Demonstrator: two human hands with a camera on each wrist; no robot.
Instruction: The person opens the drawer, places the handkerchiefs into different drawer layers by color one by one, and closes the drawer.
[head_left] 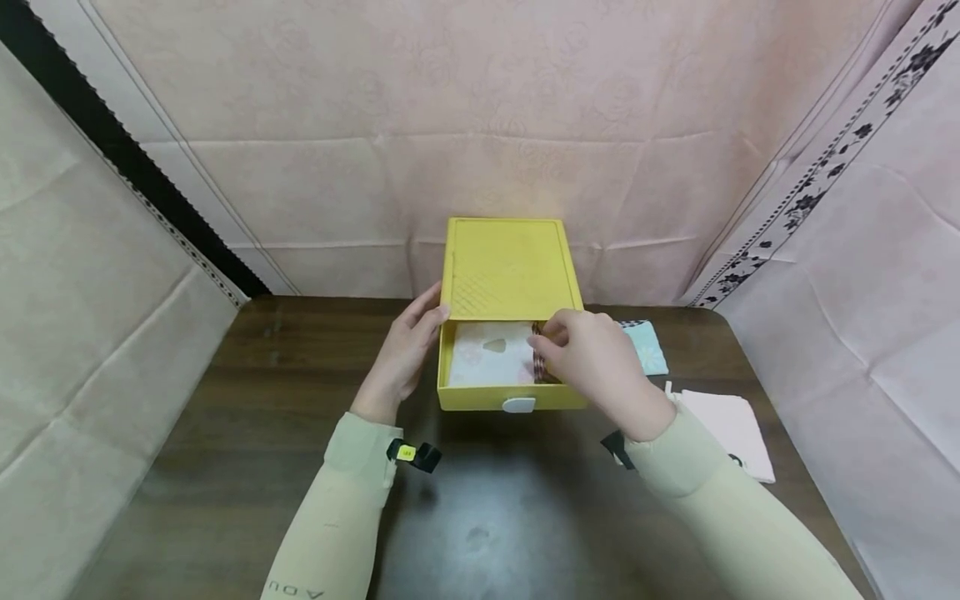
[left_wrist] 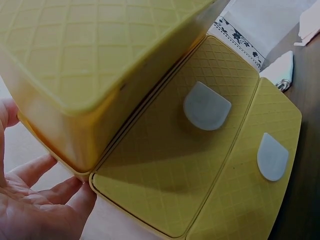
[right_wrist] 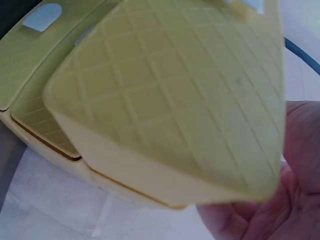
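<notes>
A yellow drawer box point(head_left: 510, 267) stands on the table, its top drawer point(head_left: 480, 398) pulled out toward me. Inside lies a white folded cloth point(head_left: 480, 358) with a pale print. Along its right side is a brown plaid cloth point(head_left: 538, 367). My left hand point(head_left: 405, 354) rests its extended fingers point(left_wrist: 37, 170) against the box's left side. Over the drawer's right part, my right hand point(head_left: 592, 358) has bent fingers and thumb at the plaid cloth, pinching it; the fingertips are partly hidden. In the right wrist view, the drawer front point(right_wrist: 165, 90) covers much of that hand.
Right of the box lie a light blue folded cloth point(head_left: 647, 348) and a white folded cloth point(head_left: 727, 429). Two lower drawers with white tabs point(left_wrist: 207, 106) are closed. Patterned fabric point(head_left: 420, 100) hangs behind and at both sides of the brown table point(head_left: 285, 433).
</notes>
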